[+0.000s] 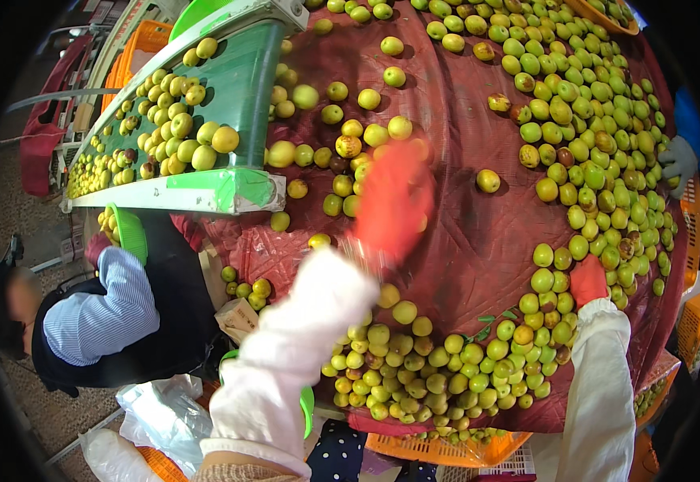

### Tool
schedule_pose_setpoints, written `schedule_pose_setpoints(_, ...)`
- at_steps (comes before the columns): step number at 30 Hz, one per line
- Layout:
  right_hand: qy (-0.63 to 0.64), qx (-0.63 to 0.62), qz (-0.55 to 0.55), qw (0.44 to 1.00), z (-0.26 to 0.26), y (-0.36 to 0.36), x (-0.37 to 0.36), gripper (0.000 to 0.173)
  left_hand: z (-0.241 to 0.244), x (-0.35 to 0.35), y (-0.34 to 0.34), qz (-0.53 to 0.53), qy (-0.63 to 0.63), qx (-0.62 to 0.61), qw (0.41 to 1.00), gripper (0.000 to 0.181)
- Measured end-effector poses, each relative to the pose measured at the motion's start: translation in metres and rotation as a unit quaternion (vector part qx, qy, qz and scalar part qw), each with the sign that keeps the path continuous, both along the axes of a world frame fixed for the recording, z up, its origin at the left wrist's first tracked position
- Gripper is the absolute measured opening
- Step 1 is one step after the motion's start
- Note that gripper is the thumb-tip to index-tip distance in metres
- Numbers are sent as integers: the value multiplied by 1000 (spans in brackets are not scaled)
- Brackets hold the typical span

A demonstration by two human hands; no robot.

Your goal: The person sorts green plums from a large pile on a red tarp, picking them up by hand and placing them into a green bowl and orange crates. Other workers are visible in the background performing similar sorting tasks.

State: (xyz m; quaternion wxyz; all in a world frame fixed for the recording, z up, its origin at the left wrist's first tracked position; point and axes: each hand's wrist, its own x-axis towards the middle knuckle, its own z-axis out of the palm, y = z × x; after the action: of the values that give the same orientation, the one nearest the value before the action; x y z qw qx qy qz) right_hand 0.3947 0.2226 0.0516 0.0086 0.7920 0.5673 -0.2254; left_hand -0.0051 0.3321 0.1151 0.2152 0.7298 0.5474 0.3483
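Many green and yellow jujube-like fruits (422, 373), some with brown patches, lie on a red cloth-covered table (476, 253). My left hand (395, 205), in a red glove and blurred, is over loose fruits at the middle of the cloth; its fingers cannot be made out. My right hand (588, 281), also red-gloved, touches the fruit pile at the right, its fingertips hidden among the fruits. A green conveyor belt (247, 90) at the upper left carries more fruits toward its end by the cloth.
A co-worker in a striped sleeve (124, 295) holds a green basket (128, 234) at the left. Another person's grey-gloved hand (680, 164) is at the right edge of the pile. An orange crate (446, 450) stands below the near edge; plastic bags (166, 410) lie at lower left.
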Motion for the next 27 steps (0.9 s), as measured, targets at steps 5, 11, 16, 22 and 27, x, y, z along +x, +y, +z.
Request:
schedule_pose_setpoints(5, 8, 16, 20, 1000, -7, 5, -1, 20, -16, -88, 137, 234, 105, -162, 953, 75)
schedule_pose_setpoints(11, 23, -22, -2, 999, -9, 3, 5, 18, -36, -53, 42, 130, 251, -105, 954, 43)
schedule_pose_setpoints(16, 14, 6, 13, 1000, -21, 0, 11, 17, -6, -24, -98, 68, 221, -180, 956, 30)
schedule_pose_setpoints(22, 21, -7, 8, 1000, -7, 6, -2, 19, 30, 3, -210, -17, 160, -243, 957, 34)
schedule_pose_setpoints(27, -1, -14, -7, 1000, -4, 3, -4, 18, 20, -8, -158, 29, 110, -121, 986, 65)
